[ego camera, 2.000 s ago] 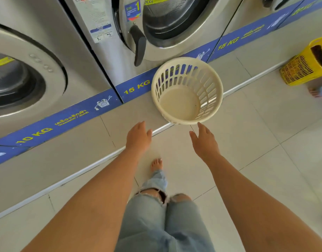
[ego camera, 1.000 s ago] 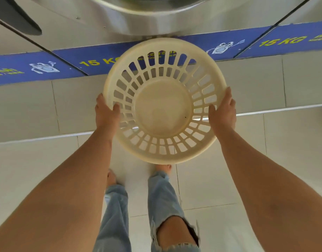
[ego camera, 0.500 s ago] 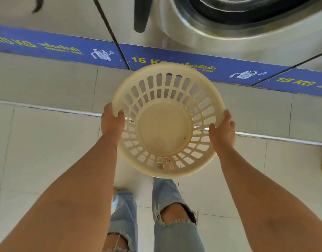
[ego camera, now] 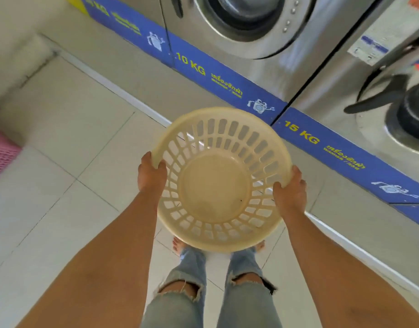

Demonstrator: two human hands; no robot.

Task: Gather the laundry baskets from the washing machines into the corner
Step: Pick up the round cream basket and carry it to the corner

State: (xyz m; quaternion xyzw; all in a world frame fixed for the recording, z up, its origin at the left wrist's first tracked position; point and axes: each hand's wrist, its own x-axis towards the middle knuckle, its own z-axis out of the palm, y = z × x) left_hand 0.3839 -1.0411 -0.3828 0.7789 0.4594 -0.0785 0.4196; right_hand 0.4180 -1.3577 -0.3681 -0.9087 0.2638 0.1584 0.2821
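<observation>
Step in hand, as judged: carrying one basket toward the corner. The cream basket (ego camera: pixel 218 181) is off the floor in front of the person, between the tiled floor (ego camera: pixel 61 209) and the washing machines (ego camera: pixel 263 43). The left hand (ego camera: pixel 151 176) grips its rim on one side, the right hand (ego camera: pixel 290 192) grips the opposite side — both closed firmly on the rim. To do this well: keep the two-sided hold level, steer clear of the raised step (ego camera: pixel 142 74) below the machines, and set it down close to the pink basket (ego camera: pixel 2 152) at the left edge. The cream basket holds nothing; the pink one's contents cannot be told — only a part shows.
</observation>
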